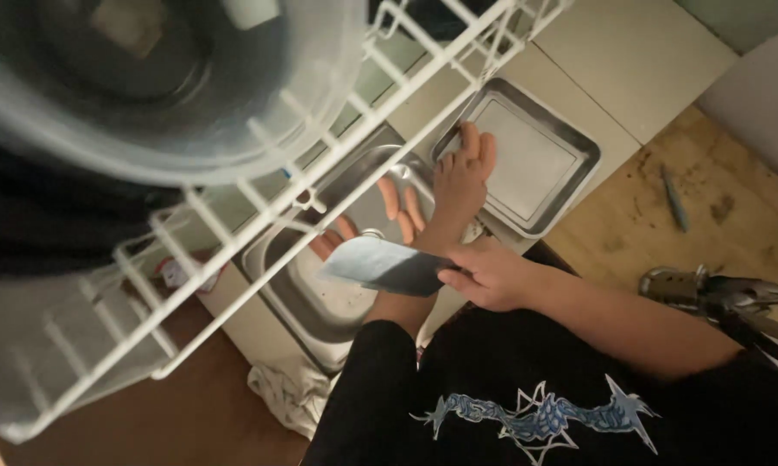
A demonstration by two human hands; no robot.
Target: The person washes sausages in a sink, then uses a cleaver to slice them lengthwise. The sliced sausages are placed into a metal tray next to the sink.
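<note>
Reaching toward frame centre, the left hand (459, 177) lies flat, fingers extended and together, touching the near rim of the square metal tray (570, 138) beside the sausages (402, 211), while the right hand (492, 274), lower centre, is clenched on a cleaver (384, 265) over the sink (320, 302).

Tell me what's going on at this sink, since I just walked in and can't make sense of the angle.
A person in a black printed shirt stands at a steel sink. Their right hand holds a cleaver with a broad blade over the basin. Their left hand rests on the rim of a square metal tray beside it. Sausages lie by the sink. A white wire rack crosses the view overhead.
</note>
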